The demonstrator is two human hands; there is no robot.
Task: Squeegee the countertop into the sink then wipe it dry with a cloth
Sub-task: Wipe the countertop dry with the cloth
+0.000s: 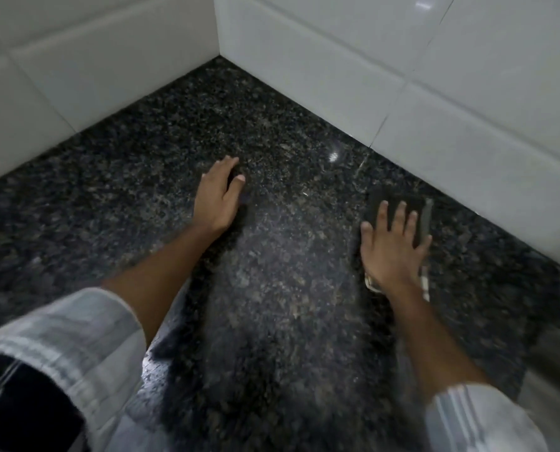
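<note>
Fingers (399, 220) flat atop dark cloth (394, 207)

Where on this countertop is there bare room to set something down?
Bare countertop fills the corner between the two tiled walls, ahead of both hands, and the strip between the forearms. Occupied: under the left hand, and the right hand pressing a dark cloth near the right wall.
</note>
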